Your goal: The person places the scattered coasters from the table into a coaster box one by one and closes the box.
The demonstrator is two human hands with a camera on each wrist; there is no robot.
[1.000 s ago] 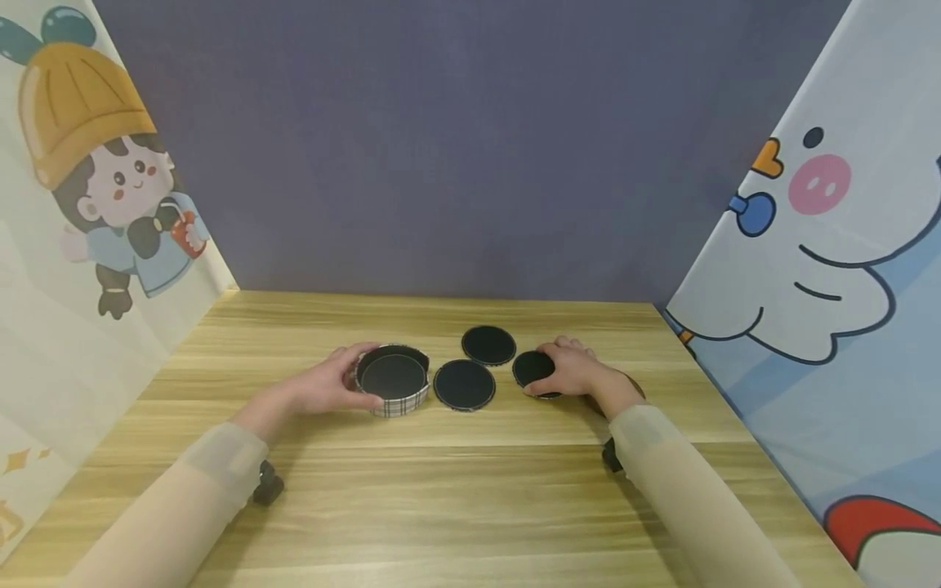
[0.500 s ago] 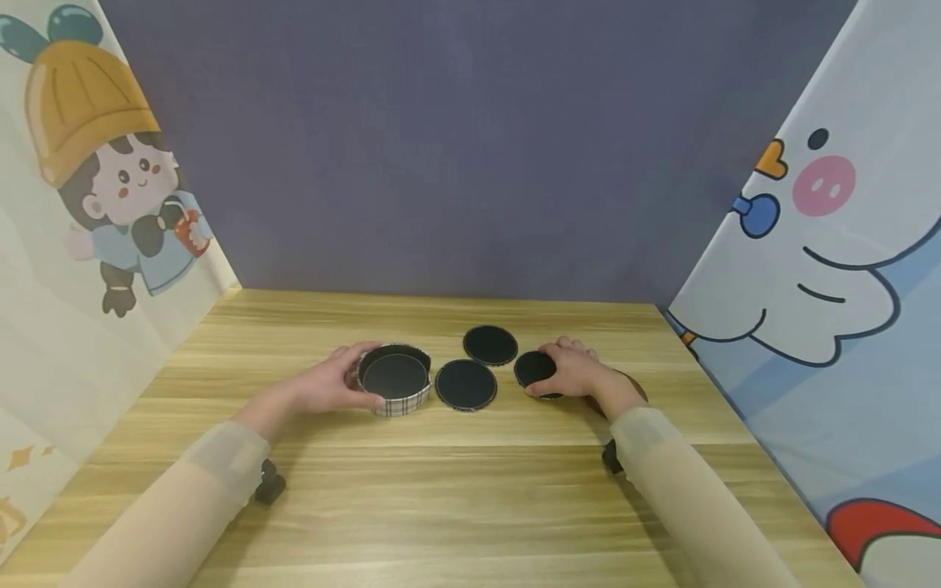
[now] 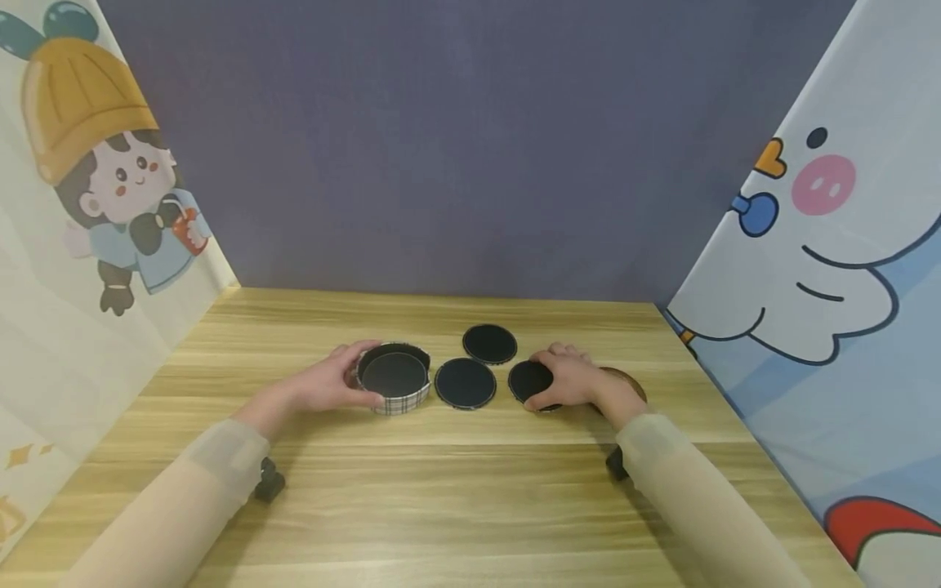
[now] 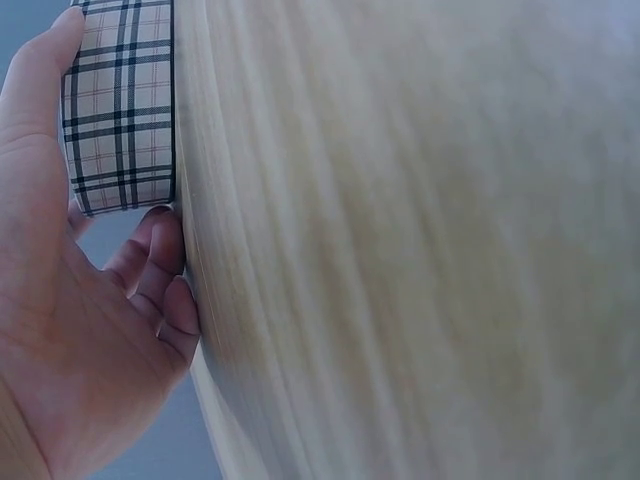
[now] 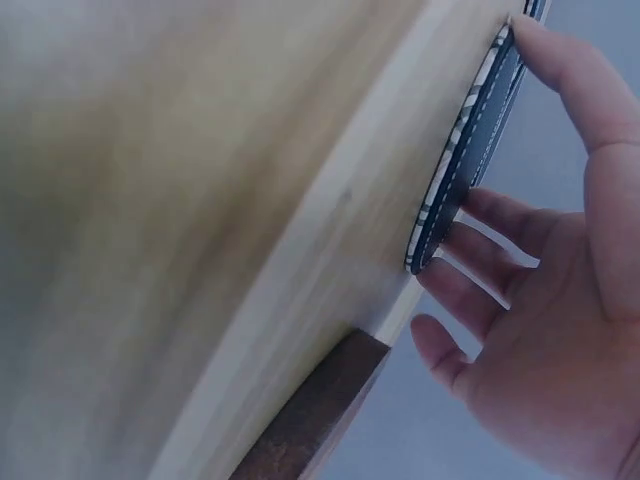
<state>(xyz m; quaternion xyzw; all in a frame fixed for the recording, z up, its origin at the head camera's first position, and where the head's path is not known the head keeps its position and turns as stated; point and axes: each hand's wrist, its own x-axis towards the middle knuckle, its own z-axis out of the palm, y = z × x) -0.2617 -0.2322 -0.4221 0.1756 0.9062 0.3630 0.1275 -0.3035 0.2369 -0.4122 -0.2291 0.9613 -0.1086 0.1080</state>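
Observation:
My left hand [image 3: 331,381] holds a round, low-sided coaster holder [image 3: 400,405] by its left side, thumb in front and fingers behind. The holder has a plaid outer wall [image 4: 122,105], a dark inside and a gap in its rim on the right. My right hand [image 3: 572,379] grips a round black coaster [image 3: 528,382] by its edge between thumb and fingers. In the right wrist view that coaster [image 5: 470,150] shows a stitched border and a patterned edge, tilted up off the wood. Two more black coasters, a nearer one [image 3: 466,384] and a farther one [image 3: 489,344], lie flat between the hands.
Under my right wrist a brown rounded object [image 3: 631,382] sits on the wooden table [image 3: 441,506], partly hidden by the arm. A dark blue-grey panel [image 3: 456,147] closes off the back, and printed cartoon panels stand at both sides.
My right hand has shifted slightly left and toward me with the coaster, uncovering more of the brown object. The left hand and coaster holder stay where they were.

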